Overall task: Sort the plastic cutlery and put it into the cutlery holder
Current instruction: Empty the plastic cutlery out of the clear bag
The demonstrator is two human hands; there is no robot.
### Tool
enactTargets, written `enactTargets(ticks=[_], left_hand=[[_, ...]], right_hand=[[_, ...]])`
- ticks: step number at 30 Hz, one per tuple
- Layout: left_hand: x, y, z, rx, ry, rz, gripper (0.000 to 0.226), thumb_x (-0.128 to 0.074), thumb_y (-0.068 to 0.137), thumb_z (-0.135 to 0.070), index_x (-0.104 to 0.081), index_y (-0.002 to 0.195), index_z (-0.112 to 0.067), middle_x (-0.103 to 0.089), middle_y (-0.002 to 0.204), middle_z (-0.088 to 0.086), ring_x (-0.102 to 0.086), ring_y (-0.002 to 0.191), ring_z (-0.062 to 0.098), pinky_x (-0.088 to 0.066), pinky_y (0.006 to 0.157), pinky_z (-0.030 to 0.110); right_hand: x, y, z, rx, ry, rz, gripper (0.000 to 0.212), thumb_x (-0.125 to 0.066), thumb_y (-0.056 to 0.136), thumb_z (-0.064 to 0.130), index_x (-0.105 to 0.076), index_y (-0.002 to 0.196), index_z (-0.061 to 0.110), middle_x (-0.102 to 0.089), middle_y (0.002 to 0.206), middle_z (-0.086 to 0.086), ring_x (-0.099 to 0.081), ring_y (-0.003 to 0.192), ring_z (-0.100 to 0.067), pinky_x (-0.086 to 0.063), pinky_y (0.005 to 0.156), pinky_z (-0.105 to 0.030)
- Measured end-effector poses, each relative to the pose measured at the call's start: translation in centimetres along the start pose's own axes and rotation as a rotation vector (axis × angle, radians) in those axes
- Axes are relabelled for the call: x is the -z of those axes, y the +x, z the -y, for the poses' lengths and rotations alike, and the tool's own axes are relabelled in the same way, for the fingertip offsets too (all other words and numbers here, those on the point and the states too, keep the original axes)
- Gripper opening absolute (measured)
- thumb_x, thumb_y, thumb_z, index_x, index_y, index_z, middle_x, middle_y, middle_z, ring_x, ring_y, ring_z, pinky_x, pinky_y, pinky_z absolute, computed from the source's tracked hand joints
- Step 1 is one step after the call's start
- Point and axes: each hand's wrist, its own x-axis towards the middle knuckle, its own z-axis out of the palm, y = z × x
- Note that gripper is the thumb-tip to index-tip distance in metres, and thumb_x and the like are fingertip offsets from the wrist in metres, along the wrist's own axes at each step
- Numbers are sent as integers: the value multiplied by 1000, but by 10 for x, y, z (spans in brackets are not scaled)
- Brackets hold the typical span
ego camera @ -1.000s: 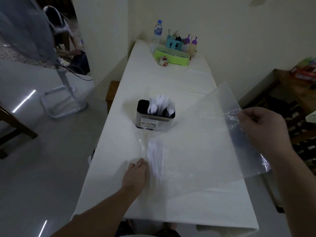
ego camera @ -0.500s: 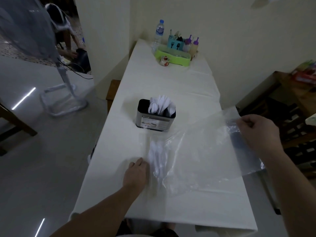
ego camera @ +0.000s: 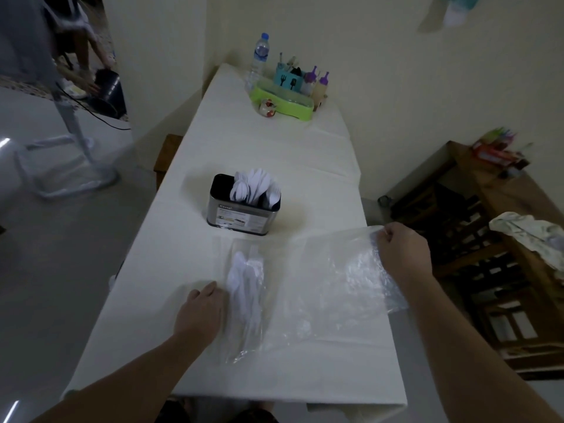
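We pin loose cutlery [ego camera: 245,288] on table [ego camera: 171,239] with flat left hand [ego camera: 200,312]; right hand [ego camera: 403,251] pinches plastic bag [ego camera: 335,285], drawing it clear. Cutlery holder [ego camera: 242,209], part-filled, just beyond.

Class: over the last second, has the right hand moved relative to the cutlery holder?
Yes. The right hand, gripping the clear plastic bag, has dropped lower toward the table, judged against the cutlery holder.

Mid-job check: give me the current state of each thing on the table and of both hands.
cutlery holder: upright, holding white cutlery.
loose cutlery: lying under the plastic.
plastic bag: spread flat on the table.
left hand: resting beside the cutlery.
right hand: gripping the bag's edge.
water bottle: upright, capped.
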Motion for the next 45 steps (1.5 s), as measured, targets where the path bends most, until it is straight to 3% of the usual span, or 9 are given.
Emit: enactTargets(ticks=[4,10,15,19,21,32,37,40,45], left_hand=[[-6,3,4,-21,24,-16,25,-63,84,-10,-69,106,-19,-64,131,4,-63,105,34,-55,83,40],[-7,5,4,-38,5,28,30,-47,92,-14,-61,117,-23,-56,139,0,-50,129,22,-40,103,35],[18,-2,-14,79,-279,-40,20,-49,85,-8,-64,98,-12,-59,105,9,-60,98,31,-48,82,35],[22,1,-17,255,-463,-24,41,-54,87,-11,-58,128,-8,-61,120,13,-58,113,30,-45,97,33],[24,4,-17,340,-542,7,42,-56,87,-13,-58,129,-11,-65,119,11,-60,113,28,-46,96,30],[33,16,-12,448,-690,61,17,-67,84,-16,-68,101,-18,-59,88,-7,-56,84,11,-36,75,17],[36,24,-6,446,-884,156,16,-60,81,-10,-74,76,-14,-73,74,4,-70,75,27,-58,72,39],[44,25,-6,504,-1098,195,28,-49,88,-1,-75,82,-9,-75,75,10,-72,73,29,-60,70,39],[50,23,-6,414,-1127,276,37,-42,87,8,-75,89,-8,-75,81,12,-69,68,20,-53,62,28]], right_hand=[[-10,0,6,32,-152,-3,36,-54,97,27,-53,126,6,-60,123,-14,-61,109,-32,-53,92,-43],[-42,-12,23,152,-136,66,37,-58,94,27,-58,127,10,-57,127,-12,-57,113,-30,-50,96,-41],[-85,-46,49,276,-26,215,31,-65,89,18,-66,118,6,-64,115,-17,-60,104,-33,-46,96,-37],[-122,-76,73,346,-6,352,31,-63,89,22,-66,117,10,-64,113,-14,-60,102,-31,-46,93,-35],[-137,-89,85,361,4,433,31,-60,91,26,-64,120,14,-63,115,-10,-59,105,-27,-45,95,-32],[-186,-126,129,223,69,703,26,-57,92,30,-64,112,15,-64,113,-7,-61,106,-23,-45,88,-27],[-193,-135,144,170,144,726,27,-61,88,38,-64,103,15,-68,98,-2,-64,93,-21,-49,80,-28],[-195,-140,151,96,187,693,27,-57,89,40,-64,99,16,-66,88,0,-62,82,-18,-47,69,-25],[-194,-142,153,25,145,597,17,-47,94,23,-62,97,17,-69,99,-3,-64,93,-20,-47,73,-25]])
